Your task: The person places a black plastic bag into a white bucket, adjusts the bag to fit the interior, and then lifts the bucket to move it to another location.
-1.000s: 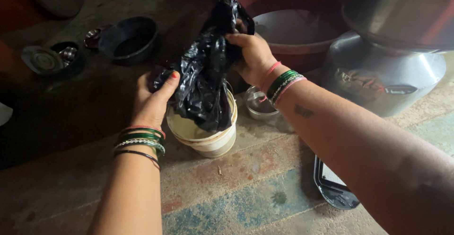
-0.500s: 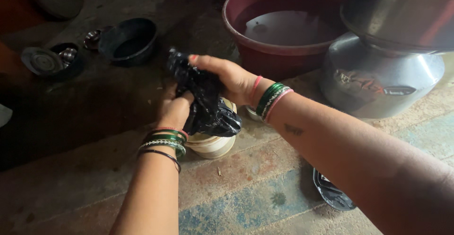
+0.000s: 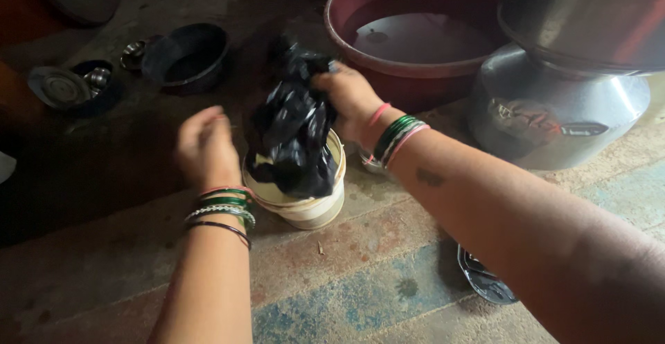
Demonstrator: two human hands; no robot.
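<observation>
Over one bucket point(image 3: 305, 209), right hand point(image 3: 350, 98) grips one bag point(image 3: 294, 133).

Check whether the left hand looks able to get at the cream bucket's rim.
Probably yes: the left hand hangs open beside the cream bucket, nothing between them; the black bag covers only the rim's middle.

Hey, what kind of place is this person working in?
Probably a home washing-up spot on the floor: a red basin holding water, a big metal pot, small steel bowls, and worn bare floor underneath.
</observation>
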